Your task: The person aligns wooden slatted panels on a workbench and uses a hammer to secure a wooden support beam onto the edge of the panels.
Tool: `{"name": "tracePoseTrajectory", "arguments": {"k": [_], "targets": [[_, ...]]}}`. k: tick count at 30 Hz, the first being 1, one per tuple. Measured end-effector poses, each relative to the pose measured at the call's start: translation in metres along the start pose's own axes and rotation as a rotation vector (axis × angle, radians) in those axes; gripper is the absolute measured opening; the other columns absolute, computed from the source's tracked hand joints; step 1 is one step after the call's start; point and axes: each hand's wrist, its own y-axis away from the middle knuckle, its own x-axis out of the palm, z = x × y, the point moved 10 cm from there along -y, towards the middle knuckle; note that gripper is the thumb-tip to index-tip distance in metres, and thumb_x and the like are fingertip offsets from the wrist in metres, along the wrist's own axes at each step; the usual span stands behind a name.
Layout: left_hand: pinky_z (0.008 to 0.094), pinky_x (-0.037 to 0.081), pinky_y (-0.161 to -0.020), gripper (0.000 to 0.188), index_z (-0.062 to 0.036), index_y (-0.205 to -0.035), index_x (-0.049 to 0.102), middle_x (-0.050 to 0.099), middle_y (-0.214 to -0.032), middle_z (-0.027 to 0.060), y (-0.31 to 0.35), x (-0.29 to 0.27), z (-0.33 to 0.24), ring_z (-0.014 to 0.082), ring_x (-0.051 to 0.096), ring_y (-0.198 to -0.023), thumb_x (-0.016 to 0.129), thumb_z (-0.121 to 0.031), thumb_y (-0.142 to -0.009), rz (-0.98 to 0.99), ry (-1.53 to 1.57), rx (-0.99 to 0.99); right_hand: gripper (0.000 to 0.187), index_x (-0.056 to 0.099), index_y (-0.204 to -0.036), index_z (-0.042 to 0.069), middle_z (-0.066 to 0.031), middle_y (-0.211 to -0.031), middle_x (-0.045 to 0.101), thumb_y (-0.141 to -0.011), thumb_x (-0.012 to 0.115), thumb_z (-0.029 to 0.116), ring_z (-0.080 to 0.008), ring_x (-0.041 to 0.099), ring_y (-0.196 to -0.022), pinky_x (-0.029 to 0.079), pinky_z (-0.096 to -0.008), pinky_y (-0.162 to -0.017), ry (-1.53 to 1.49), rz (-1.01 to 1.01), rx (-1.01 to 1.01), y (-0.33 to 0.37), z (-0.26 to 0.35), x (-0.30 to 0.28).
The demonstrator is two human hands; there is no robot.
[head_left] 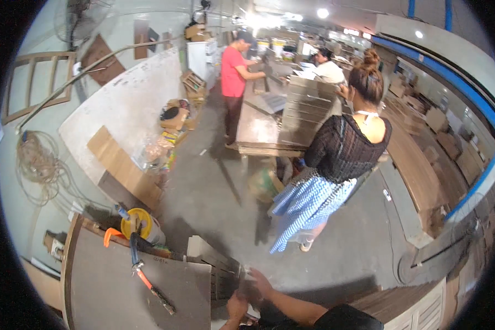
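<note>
My left hand [237,306] and my right hand [261,286] are close together at the lower middle, beside the right end of a grey slatted panel [217,265]. Fingers of both hands are bent round a small greyish piece [249,290] between them. It is blurred and partly covered, so its kind does not show. The slatted panel stands on edge along the right side of a grey-topped worktable [107,280]. On that tabletop lies an orange-and-black tool [151,286] joined to a dark hose, apart from my hands.
A yellow-rimmed bucket [150,224] stands behind the worktable. Ahead, a person in a black top [341,148] holds a slatted panel [308,113] at a long workbench [253,124]; a person in red [234,71] works farther back. Boards [121,159] lean on the left wall.
</note>
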Motion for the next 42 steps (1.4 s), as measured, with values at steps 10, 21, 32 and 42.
{"name": "tracePoseTrajectory", "arguments": {"k": [10,21,32,42], "targets": [[0.0431,0.052,-0.078,0.046,0.002,-0.113,0.066,0.072,-0.094,0.0222,0.046,-0.121,-0.085,0.0361,0.07,-0.086,0.068,-0.036,-0.087,-0.326,0.331,-0.23,0.06,0.046,-0.144,0.011,-0.0189,-0.143,0.052,-0.095,0.059,0.042,-0.0341,0.053,-0.126,0.044,-0.047,-0.103,0.063,0.088,0.476,0.061,-0.224,0.014],[0.0346,0.052,-0.08,0.038,0.0013,-0.114,0.065,0.071,-0.094,0.0091,0.222,-0.224,-0.172,0.0143,0.062,-0.089,0.066,-0.032,-0.095,-0.56,0.845,-0.071,0.076,0.04,-0.148,0.009,-0.0114,-0.145,0.048,-0.097,0.031,0.066,-0.033,0.048,-0.13,0.04,-0.0479,-0.109,-0.644,0.359,0.343,0.161,0.06,0.093],[0.0307,0.048,-0.094,0.039,0.0003,-0.134,0.057,0.066,-0.118,0.0061,0.539,-0.307,0.003,0.0128,0.059,-0.107,0.06,-0.019,-0.1,-0.748,1.207,0.004,0.066,0.05,-0.138,-0.007,-0.0178,-0.134,0.057,-0.105,0.041,0.05,-0.0283,0.055,-0.118,0.042,-0.0393,-0.104,-0.09,0.179,-0.249,0.166,0.13,0.131],[0.026,0.043,-0.081,0.033,-0.0016,-0.12,0.061,0.062,-0.099,0.0001,0.628,-0.249,0.186,0.0087,0.053,-0.09,0.065,-0.024,-0.097,-1.278,1.178,-0.451,0.044,0.053,-0.137,-0.004,-0.0095,-0.12,0.066,-0.096,0.062,0.012,-0.0164,0.059,-0.104,0.045,-0.029,-0.094,0.244,0.596,-0.357,0.24,0.148,0.323]]}}
